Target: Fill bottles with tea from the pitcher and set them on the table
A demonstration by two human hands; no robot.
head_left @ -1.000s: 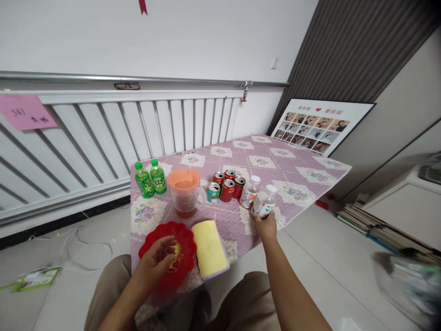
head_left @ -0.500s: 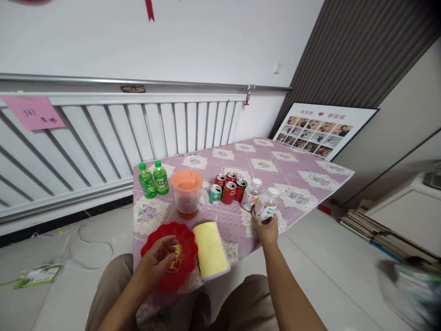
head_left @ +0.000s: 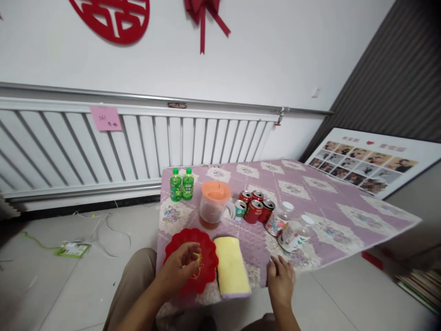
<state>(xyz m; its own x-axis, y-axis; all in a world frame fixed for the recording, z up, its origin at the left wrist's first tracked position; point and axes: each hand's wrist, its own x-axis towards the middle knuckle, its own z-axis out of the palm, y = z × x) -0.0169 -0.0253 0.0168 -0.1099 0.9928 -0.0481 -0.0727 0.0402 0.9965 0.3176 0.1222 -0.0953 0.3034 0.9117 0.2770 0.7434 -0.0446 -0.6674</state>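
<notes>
My left hand (head_left: 182,265) hovers over a red scalloped plate (head_left: 172,241), its fingers loosely bent, with a gap to the thumb and nothing held. At the table's front edge is my right hand (head_left: 281,278), fingers loosely extended and empty. Just beyond it stands a clear bottle with a white cap and printed label (head_left: 294,235); a similar bottle (head_left: 278,220) is beside it. Between the hands lies a folded yellow cloth (head_left: 232,266) with a purple edge, right of the plate.
A clear pitcher with an orange lid (head_left: 215,207) stands behind the plate, with two green bottles (head_left: 182,186) farther back left. Several opened drink cans (head_left: 254,210) cluster mid-table. The purple patterned tablecloth (head_left: 275,181) reaches toward a radiator (head_left: 144,142) and a photo board (head_left: 361,161).
My right hand has let go of the nearer white-capped bottle and drawn back to the table edge. My left hand stays over the plate. The view has turned left and up.
</notes>
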